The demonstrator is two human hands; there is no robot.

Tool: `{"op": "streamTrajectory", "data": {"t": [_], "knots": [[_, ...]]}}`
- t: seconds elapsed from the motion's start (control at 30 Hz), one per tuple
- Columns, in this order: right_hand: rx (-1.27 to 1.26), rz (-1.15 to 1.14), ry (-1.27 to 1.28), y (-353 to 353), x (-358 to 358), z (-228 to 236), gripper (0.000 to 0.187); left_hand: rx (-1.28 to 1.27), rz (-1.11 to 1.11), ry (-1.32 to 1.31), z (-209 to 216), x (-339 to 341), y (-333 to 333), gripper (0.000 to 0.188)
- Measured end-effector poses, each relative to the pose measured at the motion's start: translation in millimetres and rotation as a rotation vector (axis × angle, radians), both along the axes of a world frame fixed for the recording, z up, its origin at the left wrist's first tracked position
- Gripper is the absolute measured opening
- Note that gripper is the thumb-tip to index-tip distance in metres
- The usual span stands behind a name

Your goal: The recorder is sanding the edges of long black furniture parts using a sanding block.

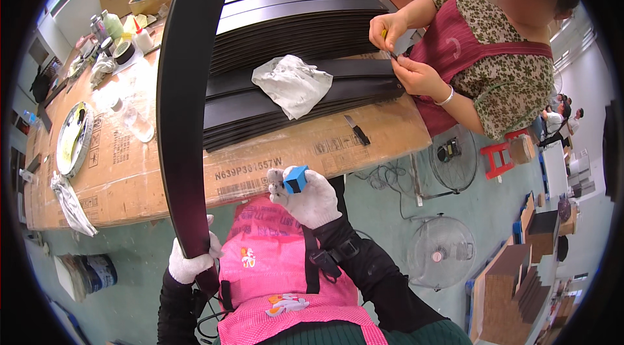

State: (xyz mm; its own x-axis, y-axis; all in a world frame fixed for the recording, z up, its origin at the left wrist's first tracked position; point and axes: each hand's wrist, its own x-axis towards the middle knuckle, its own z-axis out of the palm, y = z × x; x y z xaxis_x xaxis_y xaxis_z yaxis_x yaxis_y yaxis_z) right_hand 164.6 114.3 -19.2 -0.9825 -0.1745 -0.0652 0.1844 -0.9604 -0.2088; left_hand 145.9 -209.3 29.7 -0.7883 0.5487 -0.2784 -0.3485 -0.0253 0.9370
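Observation:
My left hand (193,259), in a white glove, grips the lower end of a long black board (184,117) that slants up and away over the table. In my gloved right hand (312,201), palm turned up, sits a small block (295,179), blue with a dark face. Fingers curl around the block at its sides. Beyond my hands lie stacked black boards (292,26), and a crumpled white cloth (292,85) rests on the nearer stack. A knife (357,130) with a black handle lies on the cardboard-covered table (312,156).
At the right, a co-worker (481,59) in a dark red apron holds a small item by the boards. Bottles (140,39), a foil-lined tray (73,140) and a rag (71,205) occupy the table's left. Fans (442,251) stand on the floor, with a red stool (497,160) beyond.

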Motion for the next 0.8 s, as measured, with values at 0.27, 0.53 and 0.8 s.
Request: {"op": "streamTrajectory", "data": {"t": [0.27,0.53,0.8], "knots": [[0.211,0.173,0.229,-13.9,-1.9,12.7,0.045,0.072,0.056,0.048,-17.9,10.9,-8.3,0.100],[0.528,0.154,0.265,-17.0,-26.7,68.5,0.054,0.221,-0.046,-0.148,-2.1,-34.2,11.8,0.104],[0.169,0.057,0.566,-57.0,-149.0,201.4,0.060,0.645,-0.169,-0.301,15.6,-76.0,44.8,0.107]]}}
